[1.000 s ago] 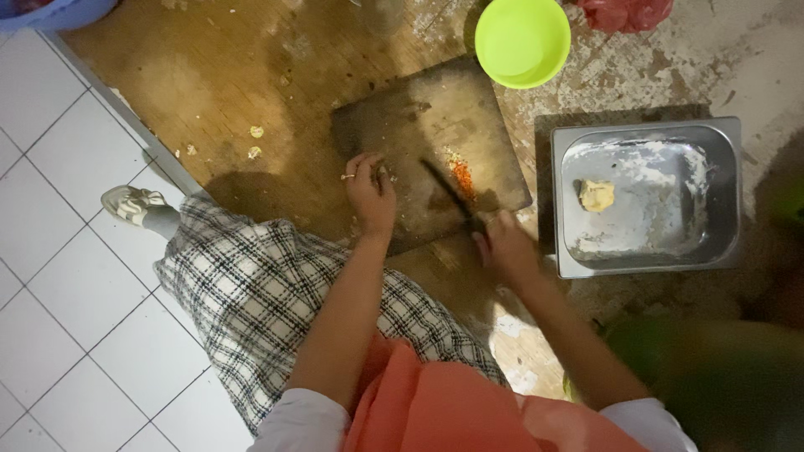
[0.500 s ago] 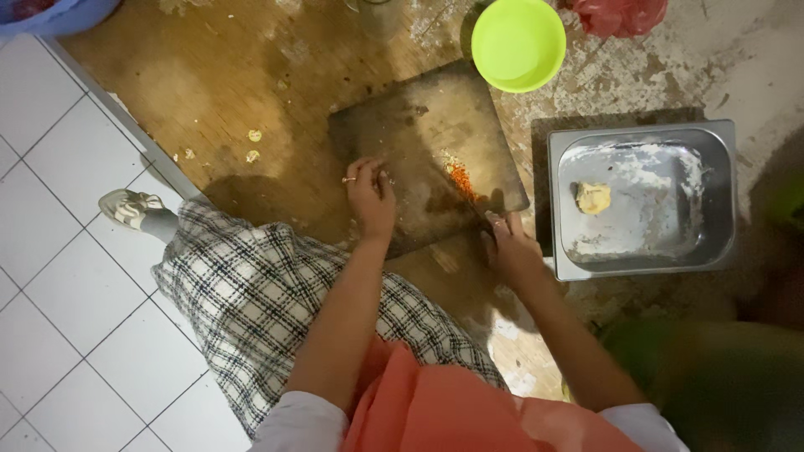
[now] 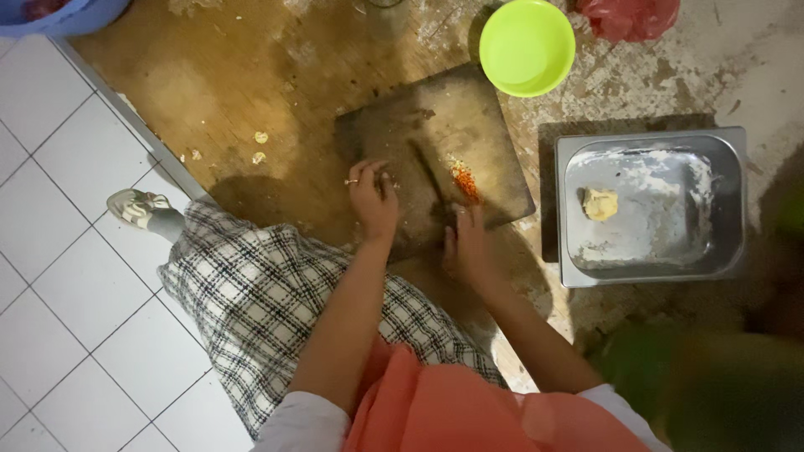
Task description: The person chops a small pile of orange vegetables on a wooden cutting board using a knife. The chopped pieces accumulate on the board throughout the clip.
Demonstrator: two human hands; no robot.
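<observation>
Board [image 3: 402,134] on wet floor. R hand [image 3: 466,244] at near edge, fingers clamped on knife [image 3: 431,177] handle; blade lies beside red chilli bits [image 3: 465,179]. L hand [image 3: 373,194] flat on board, fingers together. Steel tray [image 3: 729,142] w/ dough lump [image 3: 600,203] right; green bowl [image 3: 526,43] above.

A: Which sides of the cutting board [image 3: 419,125] are being blocked?

B: Its right edge is being crowded by the steel tray [image 3: 653,276], with only a narrow strip of floor being left between. Beyond its upper right corner, room is being taken by the green bowl [image 3: 527,46]. Its near edge is being covered by the left hand [image 3: 373,201], the right hand [image 3: 466,244] and the knife [image 3: 431,180].

A: And the left?

B: Bare floor is being left open there, apart from small scraps [image 3: 260,146].
</observation>
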